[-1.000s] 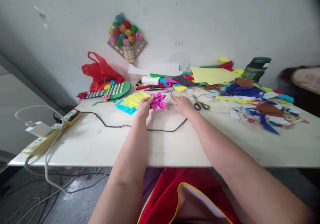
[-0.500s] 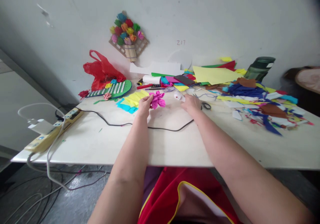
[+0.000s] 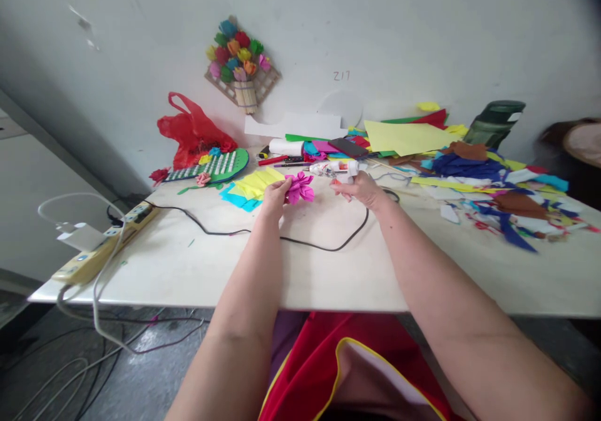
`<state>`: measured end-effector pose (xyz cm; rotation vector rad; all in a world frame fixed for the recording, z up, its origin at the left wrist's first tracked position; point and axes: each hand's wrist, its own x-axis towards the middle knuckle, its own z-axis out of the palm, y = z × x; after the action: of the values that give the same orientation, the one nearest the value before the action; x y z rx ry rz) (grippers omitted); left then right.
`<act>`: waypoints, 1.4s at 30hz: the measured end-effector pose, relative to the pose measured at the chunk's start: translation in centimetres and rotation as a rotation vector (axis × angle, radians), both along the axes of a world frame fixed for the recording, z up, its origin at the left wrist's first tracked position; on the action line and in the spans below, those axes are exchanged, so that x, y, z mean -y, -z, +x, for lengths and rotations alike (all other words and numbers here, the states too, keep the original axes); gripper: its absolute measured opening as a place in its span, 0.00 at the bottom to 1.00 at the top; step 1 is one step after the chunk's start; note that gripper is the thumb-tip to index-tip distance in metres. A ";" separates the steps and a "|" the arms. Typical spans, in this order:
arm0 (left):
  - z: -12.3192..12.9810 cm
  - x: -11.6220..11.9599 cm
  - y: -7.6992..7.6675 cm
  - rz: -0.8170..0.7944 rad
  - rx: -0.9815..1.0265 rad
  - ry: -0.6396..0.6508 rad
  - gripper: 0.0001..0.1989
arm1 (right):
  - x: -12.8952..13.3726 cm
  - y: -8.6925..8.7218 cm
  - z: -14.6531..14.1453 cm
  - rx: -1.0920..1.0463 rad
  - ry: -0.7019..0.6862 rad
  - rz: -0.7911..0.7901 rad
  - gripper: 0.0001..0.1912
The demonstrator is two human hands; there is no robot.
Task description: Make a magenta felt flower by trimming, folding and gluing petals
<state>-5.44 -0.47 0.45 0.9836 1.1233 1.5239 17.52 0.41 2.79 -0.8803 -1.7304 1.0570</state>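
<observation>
A magenta paper flower [image 3: 300, 187] is pinched in the fingers of my left hand [image 3: 278, 194], above the middle of the white table [image 3: 225, 271]. To its right, my right hand [image 3: 362, 189] is wrapped round a white glue gun [image 3: 345, 168], whose nozzle points left, over the flower's upper right. A gap separates the gun from the petals. Beside my left hand lie yellow paper [image 3: 256, 184] and blue paper [image 3: 235, 199]. The black cord [image 3: 323, 246] curves across the table from near my right hand.
A power strip [image 3: 89, 259] with a white charger sits at the left edge. Behind are a red bag [image 3: 188, 133], a green decorated board [image 3: 232, 166], pens and coloured sheets. Cloth or paper scraps [image 3: 521, 205] and a green bottle [image 3: 495, 124] are at the right.
My right hand has raised and turned the glue gun, so its body now shows side-on with the nozzle to the left. The flower stays in my left hand; the view has shifted slightly.
</observation>
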 end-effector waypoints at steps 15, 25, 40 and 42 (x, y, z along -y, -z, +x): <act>0.0 -0.1 -0.1 -0.017 0.014 0.063 0.19 | 0.8 -0.7 -0.2 0.247 0.075 -0.022 0.18; 0.2 0.0 -0.3 -0.009 0.004 0.086 0.21 | 0.5 -0.4 -0.3 0.307 0.095 -0.021 0.20; 0.7 0.6 -1.0 -0.014 0.010 0.080 0.16 | 0.0 0.0 -0.4 0.359 0.143 0.055 0.21; 0.8 0.7 -1.0 -0.016 0.010 0.075 0.16 | -0.1 0.0 -0.4 0.369 0.150 0.076 0.20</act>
<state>-4.66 -1.14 1.46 0.9954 1.0777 1.4563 17.13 0.46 2.82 -1.1926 -1.9546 0.7585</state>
